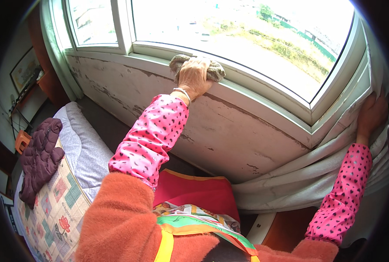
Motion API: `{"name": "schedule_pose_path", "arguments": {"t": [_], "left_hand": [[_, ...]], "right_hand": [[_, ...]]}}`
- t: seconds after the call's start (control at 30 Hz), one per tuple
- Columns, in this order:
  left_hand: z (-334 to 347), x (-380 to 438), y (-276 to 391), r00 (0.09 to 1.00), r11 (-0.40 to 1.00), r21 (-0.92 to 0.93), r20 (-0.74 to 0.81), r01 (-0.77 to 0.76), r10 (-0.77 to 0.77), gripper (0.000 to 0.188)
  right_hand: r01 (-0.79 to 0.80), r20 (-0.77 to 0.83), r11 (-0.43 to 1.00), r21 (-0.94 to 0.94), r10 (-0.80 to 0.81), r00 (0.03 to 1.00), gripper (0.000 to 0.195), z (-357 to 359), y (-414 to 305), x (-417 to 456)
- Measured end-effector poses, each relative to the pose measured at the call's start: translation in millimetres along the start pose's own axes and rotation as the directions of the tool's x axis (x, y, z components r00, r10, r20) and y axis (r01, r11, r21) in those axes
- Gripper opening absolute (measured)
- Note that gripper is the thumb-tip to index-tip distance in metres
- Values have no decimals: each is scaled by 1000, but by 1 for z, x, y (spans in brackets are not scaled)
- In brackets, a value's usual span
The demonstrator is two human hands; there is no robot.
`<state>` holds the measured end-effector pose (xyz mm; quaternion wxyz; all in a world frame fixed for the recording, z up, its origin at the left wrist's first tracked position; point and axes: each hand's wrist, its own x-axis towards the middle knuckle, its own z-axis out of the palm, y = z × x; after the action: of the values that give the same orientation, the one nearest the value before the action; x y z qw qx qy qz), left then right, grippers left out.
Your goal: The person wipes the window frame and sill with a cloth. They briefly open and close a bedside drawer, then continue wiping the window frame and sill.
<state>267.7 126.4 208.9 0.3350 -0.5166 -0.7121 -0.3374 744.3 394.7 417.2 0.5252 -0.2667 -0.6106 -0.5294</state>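
Observation:
My left hand (pixel 194 74) is closed over a bunched, greyish-brown cloth (pixel 216 71). That cloth rests on the white window frame's lower ledge (pixel 247 90), just below the large glass pane. At the far right, my right hand (pixel 372 113) grips the pale curtain (pixel 299 177) beside the window corner; its fingertips are in shade. From there the curtain's folds sweep down and to the left across the wall. Both forearms wear pink sleeve covers with dark hearts and stars.
Below the window, the white wall (pixel 194 121) has peeling paint. On the left is a bed with a patterned cover (pixel 60 209), a grey-white quilt (pixel 79 147) and a purple quilted jacket (pixel 42 157). A red cloth (pixel 194 193) lies low before me. An orange plastic stool (pixel 22 141) stands beyond the bed.

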Motion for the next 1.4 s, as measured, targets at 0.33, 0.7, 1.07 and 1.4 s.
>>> {"name": "schedule_pose_path", "arguments": {"t": [0.33,0.7,1.07,1.4], "left_hand": [[-1,5,4,999,999,38,36,12,-13,41],[28,15,-14,982,995,39,166,88,-93,41],[11,14,-60,927,462,-859,36,219,-373,19],[-87,-234,38,278,-809,-422,902,409,-329,24]], "right_hand": [[23,-54,1000,15,-22,998,39,12,12,-5],[4,240,946,323,-86,967,36,5,-38,1],[-206,479,682,702,-238,845,38,-55,-164,42],[-444,569,389,807,-314,760,47,-126,-207,94]]}}
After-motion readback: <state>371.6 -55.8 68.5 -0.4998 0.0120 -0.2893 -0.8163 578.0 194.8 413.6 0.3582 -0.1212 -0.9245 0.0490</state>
